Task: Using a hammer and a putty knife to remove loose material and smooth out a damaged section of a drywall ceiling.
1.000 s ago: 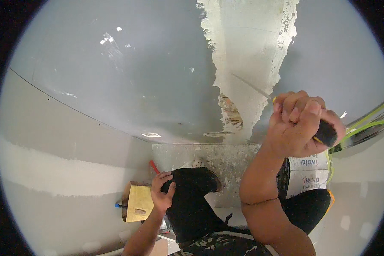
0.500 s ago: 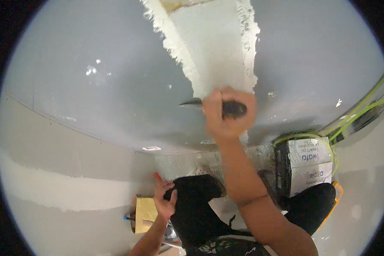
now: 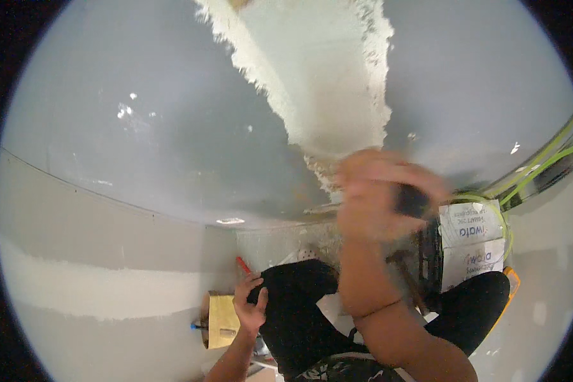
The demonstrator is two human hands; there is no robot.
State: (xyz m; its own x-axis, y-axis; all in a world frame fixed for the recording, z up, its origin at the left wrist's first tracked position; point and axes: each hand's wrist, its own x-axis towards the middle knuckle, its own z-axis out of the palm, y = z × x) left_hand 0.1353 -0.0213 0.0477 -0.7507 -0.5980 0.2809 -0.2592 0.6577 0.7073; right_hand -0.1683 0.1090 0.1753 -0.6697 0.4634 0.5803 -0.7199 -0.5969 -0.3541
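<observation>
At the lower end of a ragged white strip on the grey wall, my right hand is closed and smeared by motion. It grips a black-handled bladed tool; the handle's end shows past my fingers, and the blade is hidden now. Small rough, brownish patches line the strip's narrow bottom, beside that hand. My left hand lies against my black-clad left knee, holding nothing, thumb and fingers apart. Just beyond its fingertips is a slim red object.
A dark box with white labels stands right of my arm, with a yellow-green hose behind. A yellow open-topped container sits left of my knee. Part of an orange-yellow thing shows beyond my right knee.
My right hand has swung right and slightly down with the tool, baring the strip's rough lower end. The blade, visible before, is now hidden. My left hand stays at the knee.
</observation>
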